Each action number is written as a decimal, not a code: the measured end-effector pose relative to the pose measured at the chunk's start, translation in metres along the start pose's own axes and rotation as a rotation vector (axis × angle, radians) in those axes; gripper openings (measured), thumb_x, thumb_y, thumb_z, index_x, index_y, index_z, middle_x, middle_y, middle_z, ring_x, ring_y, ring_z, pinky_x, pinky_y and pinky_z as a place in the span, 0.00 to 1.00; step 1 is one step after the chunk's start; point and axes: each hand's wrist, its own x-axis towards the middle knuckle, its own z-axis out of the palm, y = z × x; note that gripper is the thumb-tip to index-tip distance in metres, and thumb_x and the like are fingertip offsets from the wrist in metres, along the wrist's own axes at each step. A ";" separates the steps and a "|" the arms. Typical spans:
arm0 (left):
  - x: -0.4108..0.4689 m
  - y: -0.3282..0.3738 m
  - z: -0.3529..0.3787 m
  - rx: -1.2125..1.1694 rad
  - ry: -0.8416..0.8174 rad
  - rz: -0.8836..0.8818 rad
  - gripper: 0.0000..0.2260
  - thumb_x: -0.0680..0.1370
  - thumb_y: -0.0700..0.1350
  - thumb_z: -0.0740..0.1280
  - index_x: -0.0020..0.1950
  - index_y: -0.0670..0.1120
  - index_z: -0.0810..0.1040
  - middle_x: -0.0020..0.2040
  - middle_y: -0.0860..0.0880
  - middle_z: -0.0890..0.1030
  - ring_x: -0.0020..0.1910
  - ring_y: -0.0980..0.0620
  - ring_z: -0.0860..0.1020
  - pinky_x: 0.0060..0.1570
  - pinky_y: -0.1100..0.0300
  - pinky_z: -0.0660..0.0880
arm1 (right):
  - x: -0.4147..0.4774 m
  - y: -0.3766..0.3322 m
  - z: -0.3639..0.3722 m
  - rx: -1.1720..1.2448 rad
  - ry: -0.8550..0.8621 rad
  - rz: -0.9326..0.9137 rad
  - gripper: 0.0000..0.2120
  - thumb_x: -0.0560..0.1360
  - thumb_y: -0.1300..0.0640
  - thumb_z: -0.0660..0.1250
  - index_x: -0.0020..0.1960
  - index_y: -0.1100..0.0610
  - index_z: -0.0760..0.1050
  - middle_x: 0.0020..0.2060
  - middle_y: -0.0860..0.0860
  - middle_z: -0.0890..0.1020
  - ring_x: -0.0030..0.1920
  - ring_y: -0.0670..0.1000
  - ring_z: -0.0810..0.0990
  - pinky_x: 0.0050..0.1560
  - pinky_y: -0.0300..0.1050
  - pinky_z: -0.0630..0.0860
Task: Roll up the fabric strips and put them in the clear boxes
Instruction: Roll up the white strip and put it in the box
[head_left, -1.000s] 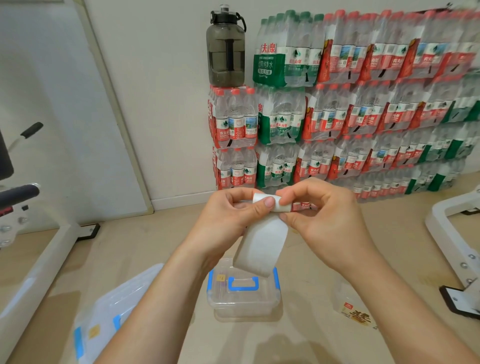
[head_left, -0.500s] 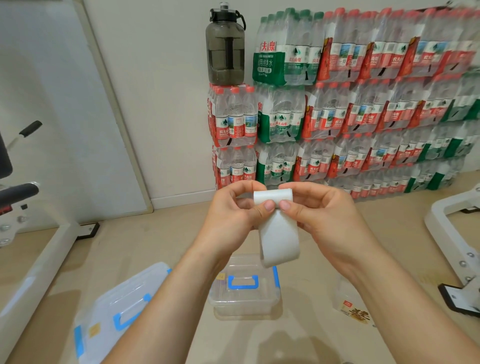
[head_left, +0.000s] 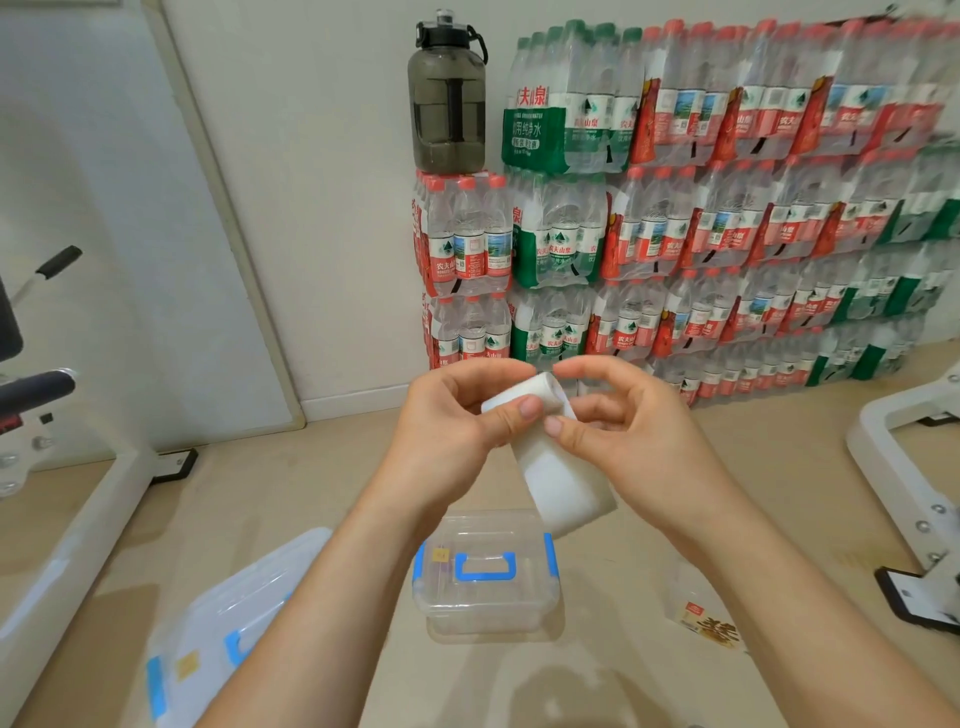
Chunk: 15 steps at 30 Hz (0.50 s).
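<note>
A: Room around the work?
B: Bare floor (head_left: 322, 483) is seen left of the lidded clear box (head_left: 485, 577); a second clear box (head_left: 228, 629) lies near the lower-left edge. Stacked water bottle packs (head_left: 727, 223) line the back wall.
A: Hands?
B: White fabric strip (head_left: 556, 467) is held above the box, part-rolled at top, tail hanging. Roll is pinched by left hand (head_left: 457, 431); right hand (head_left: 634, 441) is half curled, thumb pressed on the strip.

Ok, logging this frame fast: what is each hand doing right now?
Left hand: closed on the rolled end of the white fabric strip.
Right hand: thumb on the same strip, fingers curled behind it.
</note>
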 end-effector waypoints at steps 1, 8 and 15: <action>0.000 0.000 0.001 -0.007 0.012 0.007 0.08 0.72 0.37 0.72 0.51 0.42 0.83 0.47 0.44 0.85 0.43 0.54 0.80 0.43 0.60 0.76 | 0.000 0.000 0.001 0.006 -0.003 0.009 0.14 0.71 0.61 0.73 0.53 0.48 0.77 0.38 0.50 0.86 0.39 0.48 0.84 0.42 0.46 0.78; -0.002 -0.005 0.011 -0.025 0.097 0.057 0.09 0.69 0.33 0.73 0.48 0.41 0.83 0.46 0.43 0.85 0.43 0.54 0.81 0.43 0.64 0.78 | 0.001 -0.001 0.007 -0.037 0.071 -0.051 0.19 0.70 0.64 0.73 0.57 0.47 0.75 0.34 0.54 0.84 0.34 0.44 0.80 0.39 0.37 0.74; -0.002 -0.005 0.014 -0.051 0.100 0.101 0.12 0.67 0.30 0.74 0.46 0.43 0.82 0.42 0.47 0.82 0.41 0.54 0.79 0.41 0.63 0.77 | 0.001 0.003 0.003 0.039 0.039 -0.021 0.18 0.73 0.65 0.70 0.58 0.48 0.76 0.33 0.49 0.85 0.37 0.45 0.83 0.43 0.43 0.76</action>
